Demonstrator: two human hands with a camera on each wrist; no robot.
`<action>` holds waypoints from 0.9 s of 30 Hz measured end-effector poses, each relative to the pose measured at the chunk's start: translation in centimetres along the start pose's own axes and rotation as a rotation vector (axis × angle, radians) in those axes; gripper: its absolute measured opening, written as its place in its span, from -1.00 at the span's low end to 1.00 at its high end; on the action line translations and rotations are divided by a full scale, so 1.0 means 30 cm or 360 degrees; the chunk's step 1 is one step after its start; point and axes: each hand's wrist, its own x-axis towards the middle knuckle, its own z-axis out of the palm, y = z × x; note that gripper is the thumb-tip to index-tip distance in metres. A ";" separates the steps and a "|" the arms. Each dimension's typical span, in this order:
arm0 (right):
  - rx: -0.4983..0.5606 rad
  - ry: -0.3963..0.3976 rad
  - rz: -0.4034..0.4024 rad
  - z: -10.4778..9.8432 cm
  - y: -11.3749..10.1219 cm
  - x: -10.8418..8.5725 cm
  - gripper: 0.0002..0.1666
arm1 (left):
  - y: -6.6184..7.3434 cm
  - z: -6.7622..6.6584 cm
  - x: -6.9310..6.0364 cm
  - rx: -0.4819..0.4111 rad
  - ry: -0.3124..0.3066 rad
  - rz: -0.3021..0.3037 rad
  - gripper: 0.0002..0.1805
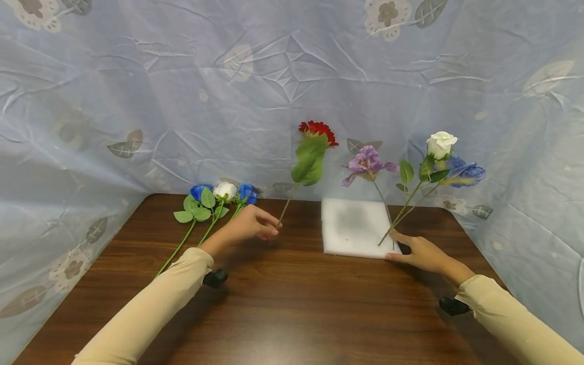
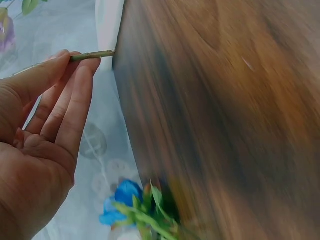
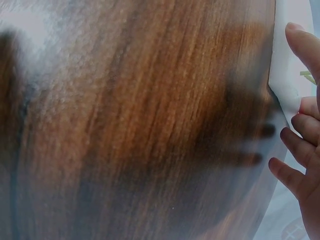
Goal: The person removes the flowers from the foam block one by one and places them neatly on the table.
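- Petals of the red flower (image 1: 318, 133) fall outside my left wrist view; my left hand (image 1: 251, 224) pinches its thin stem (image 1: 288, 205) above the desk (image 1: 274, 304).
- My right hand (image 1: 424, 253), cut off in its wrist view, touches the white foam block (image 1: 358, 225); whether those fingers grip, I cannot tell.
- Wood grain streaks the glossy desk; creased, floral cloth (image 1: 205, 96) hangs behind.

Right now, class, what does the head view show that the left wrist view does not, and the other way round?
Only the head view shows the red flower head and the right hand. Only the left wrist view clearly shows the bare lower end of the held stem, jutting past the fingers. Both show the left hand pinching that stem, a blue rose, the purple flower, the white foam block and the wooden table.
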 end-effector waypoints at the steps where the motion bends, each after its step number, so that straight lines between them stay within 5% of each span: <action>1: -0.0003 0.0001 0.0000 0.000 0.000 0.001 0.05 | -0.004 -0.010 -0.010 0.0013 -0.0001 -0.0007 -0.75; 27: 0.0016 -0.0006 -0.0009 0.003 0.003 0.001 0.06 | -0.091 -0.164 -0.218 0.0096 -0.0113 -0.0206 -0.70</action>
